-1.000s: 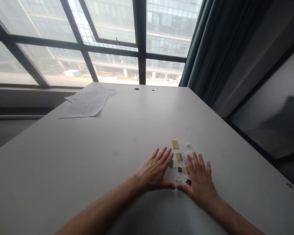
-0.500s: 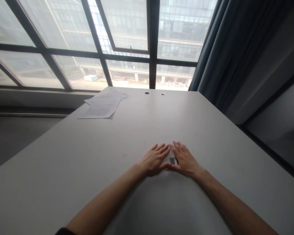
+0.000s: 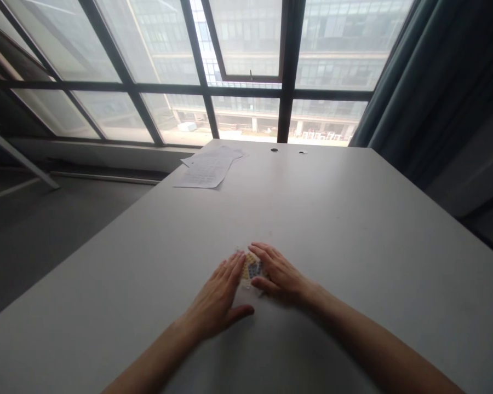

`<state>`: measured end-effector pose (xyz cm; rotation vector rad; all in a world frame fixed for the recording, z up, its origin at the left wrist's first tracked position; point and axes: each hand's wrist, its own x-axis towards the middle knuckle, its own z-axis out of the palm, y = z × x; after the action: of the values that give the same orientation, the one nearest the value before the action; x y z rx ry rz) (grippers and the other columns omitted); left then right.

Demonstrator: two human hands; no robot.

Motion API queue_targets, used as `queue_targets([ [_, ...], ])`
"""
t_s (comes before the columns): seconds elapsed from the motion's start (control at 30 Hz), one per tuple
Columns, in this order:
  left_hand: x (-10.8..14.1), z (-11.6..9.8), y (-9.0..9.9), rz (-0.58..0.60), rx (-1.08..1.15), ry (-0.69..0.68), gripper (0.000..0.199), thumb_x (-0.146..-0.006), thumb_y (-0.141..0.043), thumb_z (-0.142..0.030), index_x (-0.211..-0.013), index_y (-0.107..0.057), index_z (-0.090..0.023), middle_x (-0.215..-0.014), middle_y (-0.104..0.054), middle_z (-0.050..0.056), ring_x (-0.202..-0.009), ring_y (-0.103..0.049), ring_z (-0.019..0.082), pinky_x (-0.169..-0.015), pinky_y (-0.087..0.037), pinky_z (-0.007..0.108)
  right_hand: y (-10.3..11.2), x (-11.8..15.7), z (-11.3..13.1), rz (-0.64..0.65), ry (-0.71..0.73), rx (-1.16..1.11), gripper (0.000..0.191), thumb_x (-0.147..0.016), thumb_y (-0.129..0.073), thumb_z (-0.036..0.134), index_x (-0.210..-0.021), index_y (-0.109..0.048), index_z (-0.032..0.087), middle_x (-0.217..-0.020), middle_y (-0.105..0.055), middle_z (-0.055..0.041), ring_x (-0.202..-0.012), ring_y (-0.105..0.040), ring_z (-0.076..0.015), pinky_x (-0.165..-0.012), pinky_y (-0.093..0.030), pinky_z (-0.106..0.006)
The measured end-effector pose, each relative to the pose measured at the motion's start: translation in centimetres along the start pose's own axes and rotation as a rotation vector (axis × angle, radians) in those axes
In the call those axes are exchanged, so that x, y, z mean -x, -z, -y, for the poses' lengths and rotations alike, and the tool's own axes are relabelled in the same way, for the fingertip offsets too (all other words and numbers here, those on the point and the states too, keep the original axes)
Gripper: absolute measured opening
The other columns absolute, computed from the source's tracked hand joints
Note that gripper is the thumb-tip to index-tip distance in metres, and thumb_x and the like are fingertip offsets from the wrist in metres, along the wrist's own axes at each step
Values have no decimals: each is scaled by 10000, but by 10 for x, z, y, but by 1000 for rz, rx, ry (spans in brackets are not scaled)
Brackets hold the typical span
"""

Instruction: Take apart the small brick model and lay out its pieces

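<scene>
A small clear packet (image 3: 252, 269) with yellowish and dark blue-grey contents lies on the white table (image 3: 148, 257), near the middle. At its left side is my left hand (image 3: 219, 298), fingers stretched and the thumb spread out to the right. My right hand (image 3: 281, 276) rests over the packet's right side, its fingers extended and the thumb apart from them, touching the near edge. Part of the packet is hidden under the right hand. Neither hand is closed around it.
Printed papers (image 3: 207, 169) lie at the table's far left. Two round holes, one of them here (image 3: 274, 150), are near the far edge. Behind stand large windows and a blue curtain (image 3: 402, 104) on the right.
The view has turned left. My hands have come apart at the thumbs, the left one shifting nearer and its thumb opening out. More of the packet now shows, including yellowish parts.
</scene>
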<state>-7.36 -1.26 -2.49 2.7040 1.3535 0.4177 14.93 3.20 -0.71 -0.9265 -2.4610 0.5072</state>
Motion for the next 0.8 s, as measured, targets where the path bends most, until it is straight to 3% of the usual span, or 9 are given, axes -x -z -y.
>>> queue_targets([
  [0.17,-18,6,1,-46,-92,1,1117,-711,-497,-774,-1498,-37,-128,-1529,-212,202,-1419,-151,358,-1128,-175,556,3,27,0,61,-189,185,985,-785,-499,705,-1469,-217,55,-1516,-246,-215,-1420,-146,-338,-1152,-162,-523],
  [0.27,-34,19,9,-88,-174,52,1021,-722,-444,-793,-1486,-192,-164,-1538,-213,168,-1423,-125,363,-1132,-78,581,-3,39,5,141,-188,249,1032,-781,-444,745,-1482,-165,40,-1535,-177,-220,-1429,-84,-351,-1152,-144,-532],
  [0.37,-36,39,18,-13,-183,164,897,-801,-367,-752,-1472,-248,-168,-1541,-213,146,-1426,-145,333,-1139,-124,535,-11,37,13,162,-198,276,1060,-773,-423,765,-1483,-148,27,-1537,-150,-230,-1430,-68,-354,-1154,-136,-521],
  [0.53,-14,59,23,159,-126,164,813,-871,-289,-694,-1480,-217,-160,-1531,-244,129,-1422,-193,284,-1146,-160,478,-31,-4,24,146,-186,259,1072,-761,-428,775,-1476,-175,17,-1534,-161,-230,-1428,-84,-362,-1149,-136,-515],
  [0.8,38,86,32,103,-102,214,896,-856,-310,-705,-1498,-74,-127,-1527,-246,160,-1410,-233,284,-1148,-175,463,-57,-85,35,114,49,187,839,-863,-403,662,-1453,-279,79,-1507,-284,-199,-1411,-210,-312,-1143,-155,-488],
])
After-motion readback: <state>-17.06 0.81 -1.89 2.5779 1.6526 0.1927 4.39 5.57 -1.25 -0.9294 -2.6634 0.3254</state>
